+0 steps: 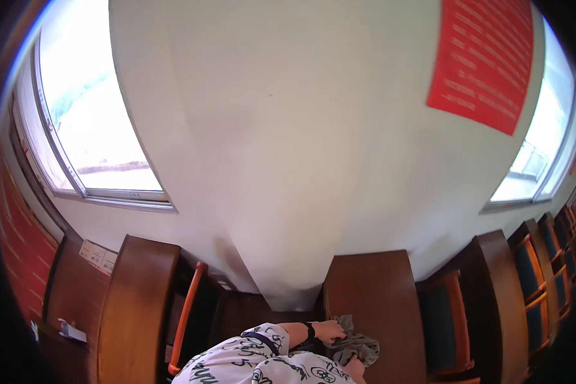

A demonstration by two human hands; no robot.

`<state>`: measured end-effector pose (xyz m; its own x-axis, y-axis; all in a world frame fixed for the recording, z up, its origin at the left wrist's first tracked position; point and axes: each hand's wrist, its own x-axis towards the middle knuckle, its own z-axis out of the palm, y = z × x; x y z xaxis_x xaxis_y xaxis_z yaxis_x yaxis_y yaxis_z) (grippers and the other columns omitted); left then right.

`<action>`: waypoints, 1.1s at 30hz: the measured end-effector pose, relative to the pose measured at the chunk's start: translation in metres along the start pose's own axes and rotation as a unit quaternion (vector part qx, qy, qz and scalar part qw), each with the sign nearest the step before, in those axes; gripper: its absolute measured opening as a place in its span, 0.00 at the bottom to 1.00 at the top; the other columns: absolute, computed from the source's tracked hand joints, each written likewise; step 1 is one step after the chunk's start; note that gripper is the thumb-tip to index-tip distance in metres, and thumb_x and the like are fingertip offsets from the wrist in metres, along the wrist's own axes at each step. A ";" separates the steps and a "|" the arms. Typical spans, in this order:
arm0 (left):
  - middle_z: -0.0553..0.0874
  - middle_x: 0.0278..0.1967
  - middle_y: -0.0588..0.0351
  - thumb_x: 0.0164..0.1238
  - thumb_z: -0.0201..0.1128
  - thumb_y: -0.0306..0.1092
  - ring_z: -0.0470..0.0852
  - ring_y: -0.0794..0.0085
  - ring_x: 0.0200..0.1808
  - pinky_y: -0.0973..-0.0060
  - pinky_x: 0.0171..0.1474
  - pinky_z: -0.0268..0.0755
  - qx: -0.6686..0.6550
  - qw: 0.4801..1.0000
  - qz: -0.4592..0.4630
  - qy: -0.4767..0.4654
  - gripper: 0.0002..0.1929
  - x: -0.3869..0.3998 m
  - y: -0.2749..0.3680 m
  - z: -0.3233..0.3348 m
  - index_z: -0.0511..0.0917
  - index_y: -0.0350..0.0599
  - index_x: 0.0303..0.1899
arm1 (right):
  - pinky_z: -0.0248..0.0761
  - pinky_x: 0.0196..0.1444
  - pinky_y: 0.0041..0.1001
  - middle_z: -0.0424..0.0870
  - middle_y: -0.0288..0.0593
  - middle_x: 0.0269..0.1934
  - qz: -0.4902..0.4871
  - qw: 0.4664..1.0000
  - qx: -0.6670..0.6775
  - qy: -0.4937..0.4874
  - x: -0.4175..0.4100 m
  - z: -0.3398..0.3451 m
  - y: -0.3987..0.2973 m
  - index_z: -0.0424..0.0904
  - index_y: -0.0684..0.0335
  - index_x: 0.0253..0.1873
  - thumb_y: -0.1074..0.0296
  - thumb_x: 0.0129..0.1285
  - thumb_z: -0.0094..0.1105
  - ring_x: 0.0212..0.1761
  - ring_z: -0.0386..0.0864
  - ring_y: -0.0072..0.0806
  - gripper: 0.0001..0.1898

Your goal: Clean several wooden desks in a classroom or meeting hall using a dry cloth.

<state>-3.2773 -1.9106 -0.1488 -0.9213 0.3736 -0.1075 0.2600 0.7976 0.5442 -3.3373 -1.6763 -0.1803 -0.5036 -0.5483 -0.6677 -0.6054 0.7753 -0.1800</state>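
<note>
A crumpled grey-green cloth [360, 346] lies on the dark brown wooden desk [377, 293]. My left hand [330, 331], with a black band on its wrist, grips the cloth's near upper end. Lower in the view, my right hand [354, 368] is closed on the bunched lower part. Folds of cloth hide some of the fingertips. Both hands rest at the desk's left side, close together.
A pale wall with a projecting pillar [293, 278] borders the desk. Right of it stands a wooden chair with a dark back [439, 321], then further desks and chairs. To the left are another desk [134, 307], an orange-framed chair [188, 317] and cardboard boxes [98, 255].
</note>
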 end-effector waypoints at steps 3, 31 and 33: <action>0.78 0.39 0.54 0.50 0.63 0.35 0.75 0.61 0.46 0.63 0.48 0.63 -0.006 1.000 0.005 -0.002 0.15 -0.005 -0.035 -0.019 0.74 0.51 0.42 | 0.74 0.42 0.38 0.80 0.54 0.33 0.022 1.000 0.016 0.003 0.023 -0.018 -0.018 0.63 0.78 0.55 0.33 0.46 0.59 0.38 0.80 0.44 0.48; 0.64 0.60 0.34 0.57 0.43 0.71 0.56 0.44 0.65 0.47 0.67 0.34 0.232 0.894 -0.373 -0.088 0.47 0.029 0.050 -0.011 0.61 0.29 0.61 | 0.67 0.50 0.39 0.76 0.59 0.47 0.001 0.997 0.077 0.013 -0.107 -0.013 0.067 0.63 0.64 0.59 0.47 0.51 0.56 0.51 0.73 0.50 0.34; 0.53 0.65 0.29 0.54 0.43 0.74 0.45 0.36 0.68 0.46 0.67 0.33 0.234 0.865 -0.441 -0.052 0.53 0.028 0.058 0.003 0.52 0.26 0.64 | 0.66 0.52 0.38 0.74 0.59 0.49 0.067 0.992 0.102 -0.013 -0.128 -0.007 0.079 0.65 0.62 0.58 0.49 0.52 0.54 0.53 0.72 0.50 0.31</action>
<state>-3.2873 -1.8520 -0.1227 -0.7967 -0.4564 -0.3962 -0.4195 0.8895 -0.1811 -3.3252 -1.5467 -0.1041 -0.5536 -0.4308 -0.7127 -0.3956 0.8891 -0.2301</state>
